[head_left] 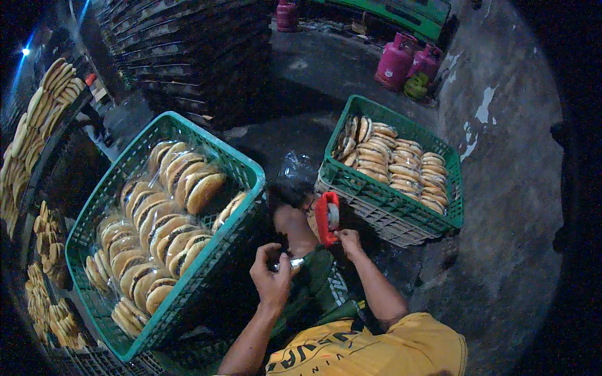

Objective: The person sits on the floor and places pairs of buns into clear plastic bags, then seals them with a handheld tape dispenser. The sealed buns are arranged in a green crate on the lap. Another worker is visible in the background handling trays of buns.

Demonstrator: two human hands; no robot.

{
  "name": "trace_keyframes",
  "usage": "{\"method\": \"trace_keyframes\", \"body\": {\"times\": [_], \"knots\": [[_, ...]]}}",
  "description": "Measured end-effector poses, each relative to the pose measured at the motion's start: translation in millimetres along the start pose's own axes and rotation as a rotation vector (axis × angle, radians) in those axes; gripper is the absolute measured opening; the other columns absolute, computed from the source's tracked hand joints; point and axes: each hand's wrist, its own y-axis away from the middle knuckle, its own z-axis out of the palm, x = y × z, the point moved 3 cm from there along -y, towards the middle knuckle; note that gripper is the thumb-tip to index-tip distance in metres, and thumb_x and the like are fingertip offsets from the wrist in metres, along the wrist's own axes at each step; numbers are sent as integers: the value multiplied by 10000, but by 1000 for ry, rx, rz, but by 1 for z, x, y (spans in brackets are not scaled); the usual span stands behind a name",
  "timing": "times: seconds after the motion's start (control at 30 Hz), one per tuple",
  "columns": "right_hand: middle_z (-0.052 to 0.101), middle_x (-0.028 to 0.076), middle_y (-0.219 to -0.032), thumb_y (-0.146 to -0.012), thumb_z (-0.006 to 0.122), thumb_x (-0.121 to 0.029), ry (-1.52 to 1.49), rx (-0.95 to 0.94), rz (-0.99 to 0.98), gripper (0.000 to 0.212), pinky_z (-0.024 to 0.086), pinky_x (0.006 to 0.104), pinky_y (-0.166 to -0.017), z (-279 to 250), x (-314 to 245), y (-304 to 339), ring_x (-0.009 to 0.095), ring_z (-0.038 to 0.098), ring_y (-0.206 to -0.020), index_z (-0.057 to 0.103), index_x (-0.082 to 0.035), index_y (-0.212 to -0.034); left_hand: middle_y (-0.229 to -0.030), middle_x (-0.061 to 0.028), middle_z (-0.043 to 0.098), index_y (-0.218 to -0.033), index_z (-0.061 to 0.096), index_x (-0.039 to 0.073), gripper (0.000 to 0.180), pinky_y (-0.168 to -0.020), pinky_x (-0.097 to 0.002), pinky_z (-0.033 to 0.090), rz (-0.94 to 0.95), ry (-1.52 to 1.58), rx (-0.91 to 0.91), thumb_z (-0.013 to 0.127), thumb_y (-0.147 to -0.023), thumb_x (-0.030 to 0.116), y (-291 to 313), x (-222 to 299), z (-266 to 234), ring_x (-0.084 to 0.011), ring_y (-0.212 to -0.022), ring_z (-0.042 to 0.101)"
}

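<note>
My right hand (349,244) is closed on the lower end of a red tape dispenser (323,218). A pale roll of tape (333,217) sits in the dispenser, above my lap. My left hand (271,276) is curled, its thumb and fingers around a small shiny piece of plastic (295,262); the glare hides its exact kind. To my left stands a large green crate (254,178) of round filled breads (204,191) in clear plastic bags. Neither hand touches the breads.
Another green crate (454,169) with stacked breads (407,169) stands on a grey crate (389,225) at the right. More loose breads (47,106) lie on racks at the far left. Pink gas cylinders (395,61) stand by the wall; dark stacked trays (182,56) rise behind.
</note>
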Motion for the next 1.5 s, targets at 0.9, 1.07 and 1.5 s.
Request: {"method": "trace_keyframes", "body": {"times": [0.9,1.07,1.5], "knots": [[663,118,-968,-865,756,-311,-447,-308,-1229,318,500,348,-837,-13,-328,205,245,642,-922,653,-22,-947,-1100,-63,599,-1269,497,17,581,-895,-328,491,-21,384,-571,802,-793,148,-50,90,-45,-184,-1011,588],[655,91,-1005,-864,720,-312,-225,-142,-1410,287,459,413,-918,36,-451,140,238,611,-960,673,-49,-969,-1061,-233,655,-1161,555,-5,446,-860,-465,506,409,-513,78,740,-807,196,-134,94,-90,-406,-980,643],[655,138,-1171,-857,705,-219,-118,-539,-1689,208,439,601,-995,81,-436,179,376,611,-1131,660,-53,-973,-1232,-136,637,-1347,511,-28,560,-893,-360,530,-245,816,22,498,-1026,431,-113,58,-107,-243,-1069,654]]}}
